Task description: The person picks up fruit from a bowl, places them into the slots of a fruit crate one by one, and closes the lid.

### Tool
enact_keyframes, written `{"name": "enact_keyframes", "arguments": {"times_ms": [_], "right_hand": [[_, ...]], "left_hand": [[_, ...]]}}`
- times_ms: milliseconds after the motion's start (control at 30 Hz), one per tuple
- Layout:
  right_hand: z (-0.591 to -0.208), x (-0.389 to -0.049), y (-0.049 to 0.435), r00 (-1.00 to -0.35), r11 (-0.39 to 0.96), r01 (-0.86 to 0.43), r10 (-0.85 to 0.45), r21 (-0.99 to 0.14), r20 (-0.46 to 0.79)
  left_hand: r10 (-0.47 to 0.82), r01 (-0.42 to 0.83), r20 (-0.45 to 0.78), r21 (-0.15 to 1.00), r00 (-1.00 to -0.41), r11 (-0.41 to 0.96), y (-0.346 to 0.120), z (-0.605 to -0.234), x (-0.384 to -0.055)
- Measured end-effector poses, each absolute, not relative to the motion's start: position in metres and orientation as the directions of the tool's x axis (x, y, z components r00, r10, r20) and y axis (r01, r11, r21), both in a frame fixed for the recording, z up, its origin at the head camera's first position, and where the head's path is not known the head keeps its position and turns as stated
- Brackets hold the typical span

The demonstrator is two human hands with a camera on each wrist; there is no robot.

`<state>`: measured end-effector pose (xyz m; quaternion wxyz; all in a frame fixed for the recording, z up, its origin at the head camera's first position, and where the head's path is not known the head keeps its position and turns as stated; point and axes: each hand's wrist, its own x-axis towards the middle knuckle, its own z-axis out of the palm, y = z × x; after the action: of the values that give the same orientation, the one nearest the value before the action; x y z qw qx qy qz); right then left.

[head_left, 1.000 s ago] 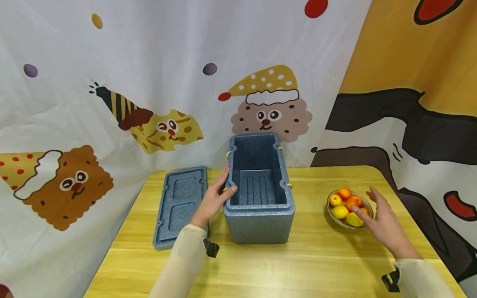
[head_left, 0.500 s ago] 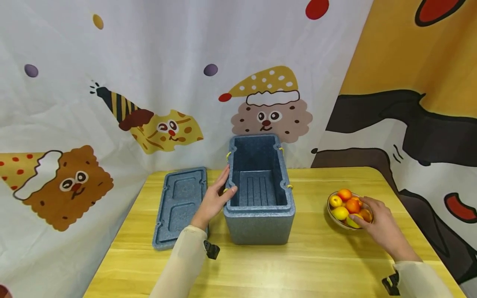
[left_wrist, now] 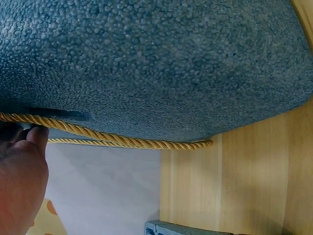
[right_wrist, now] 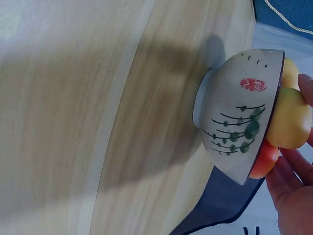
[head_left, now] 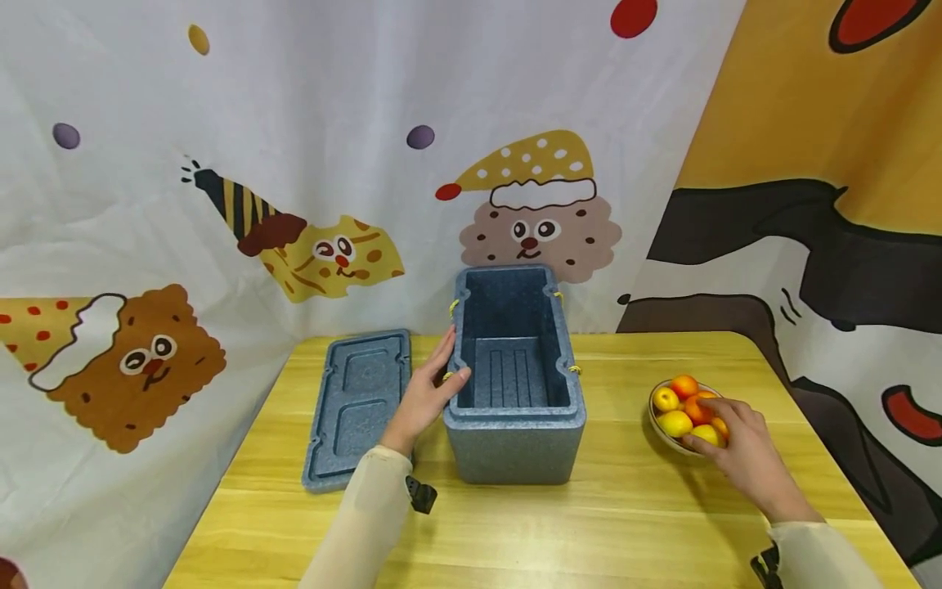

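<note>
A blue-grey foam box [head_left: 515, 450] with yellow rope handles stands lidless on the table, its inside bare. My left hand [head_left: 427, 399] grips its left wall near the front, thumb over the rim and fingers along the outer side. In the left wrist view, fingers [left_wrist: 36, 137] lie by the yellow rope [left_wrist: 122, 139]. To the right, a patterned white bowl [right_wrist: 230, 112] holds orange and yellow fruit. My right hand [head_left: 746, 454] reaches over its right edge. Its thumb and fingers close around a yellow fruit [right_wrist: 289, 117] in the bowl; an orange-red fruit [right_wrist: 264, 161] sits beside the fingers.
The box's lid [head_left: 358, 409] lies flat on the table, left of the box. A printed cartoon cloth [head_left: 353, 98] hangs behind the wooden table [head_left: 515, 532]. Bare tabletop separates the box from the bowl.
My right hand has moved left and down onto the fruit, its spread fingers drawing together around a yellow one. The left hand has stayed on the box's rim.
</note>
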<state>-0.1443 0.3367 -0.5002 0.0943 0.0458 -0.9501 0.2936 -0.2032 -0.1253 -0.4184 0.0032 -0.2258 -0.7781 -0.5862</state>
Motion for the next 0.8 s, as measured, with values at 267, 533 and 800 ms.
{"name": "enact_keyframes", "arguments": {"times_ms": [267,533,800], "right_hand": [[-0.499,-0.146,0.337,-0.976,0.836,-0.166,-0.062,-0.523,0.211],[-0.5,-0.152,0.335,-0.976,0.854,-0.169,-0.075,-0.492,0.206],[-0.499,-0.155,0.332,-0.974,0.859,-0.153,-0.048,-0.488,0.221]], "left_hand": [[0.348,0.355,0.27,0.911,-0.898,0.209,-0.126,-0.42,-0.203],[0.356,0.359,0.271,0.91,-0.894,0.209,-0.126,-0.422,-0.203],[0.354,0.364,0.275,0.907,-0.894,0.213,-0.125,-0.421,-0.203]]}}
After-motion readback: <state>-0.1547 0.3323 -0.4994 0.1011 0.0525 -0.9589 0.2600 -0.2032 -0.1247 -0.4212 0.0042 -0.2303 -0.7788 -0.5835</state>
